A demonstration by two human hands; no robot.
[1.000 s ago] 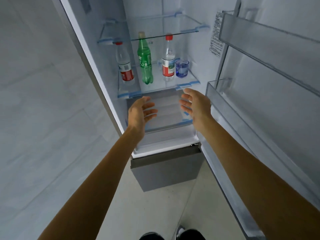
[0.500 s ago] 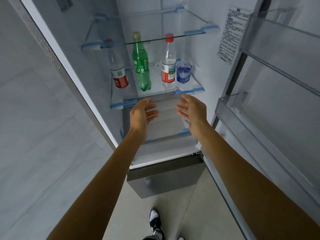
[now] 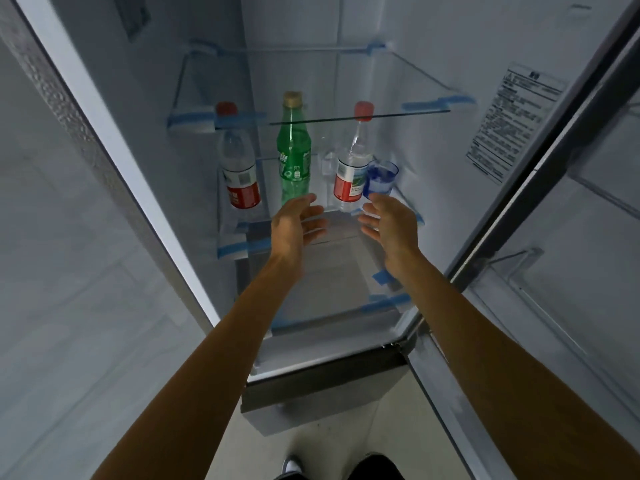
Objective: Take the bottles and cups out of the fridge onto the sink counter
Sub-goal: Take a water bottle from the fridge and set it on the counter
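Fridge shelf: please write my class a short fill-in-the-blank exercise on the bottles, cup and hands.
The bottle between the left clear bottle and the right clear bottle is ___.
Both clear bottles have ___ caps.
The cup at the right end of the row is ___.
The left hand and the right hand are open, holding ___.
Missing words: green; red; blue; nothing.

You stand in what looks like a home kitchen: an open fridge [image 3: 287, 46] fills your view, its glass shelf [image 3: 239, 247] at 12 o'clock carrying drink bottles [image 3: 293, 161] and a blue cup [image 3: 380, 178], a door bin [image 3: 519, 271] at 3 o'clock, a pale tiled wall [image 3: 69, 271] at 9 o'clock.
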